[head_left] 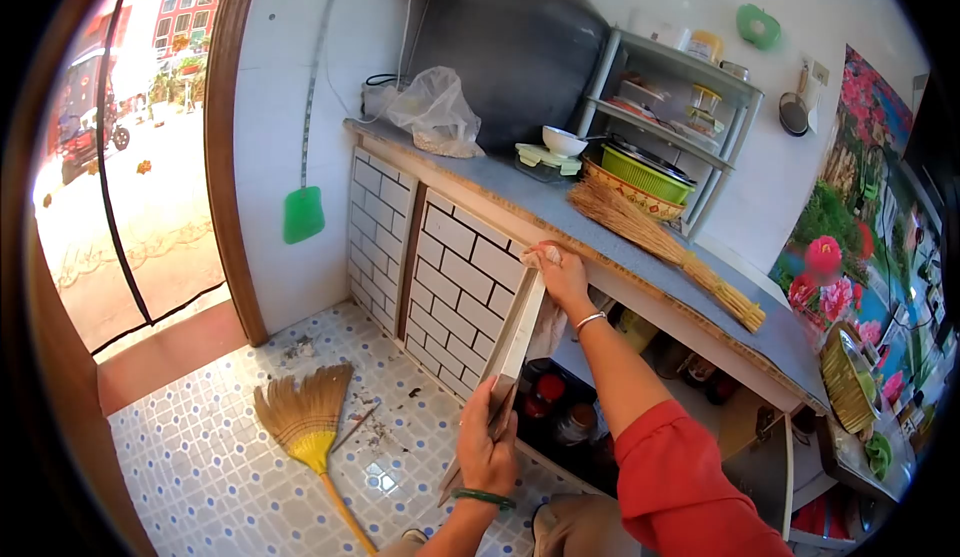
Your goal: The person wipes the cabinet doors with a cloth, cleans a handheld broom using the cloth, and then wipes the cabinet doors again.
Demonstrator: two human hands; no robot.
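A cabinet door (520, 332) stands swung open below the counter, its narrow edge towards me. My left hand (487, 447), with a green bangle at the wrist, is closed around the lower part of that edge. At the door's top corner, my right hand (562, 275) presses a pale cloth (546, 327) that hangs down along the door's inner side. That arm has a red sleeve and a silver bracelet. Inside the open cabinet are a red-lidded jar (548, 389) and other dark jars, partly hidden by the door and my arm.
A grass broom (305, 422) lies on the tiled floor beside scattered debris. On the counter (520, 202) are a plastic bag (437, 107), a white bowl (565, 142), a straw whisk (665, 247) and a green basket (640, 169). A second cabinet door (760, 462) hangs open at right.
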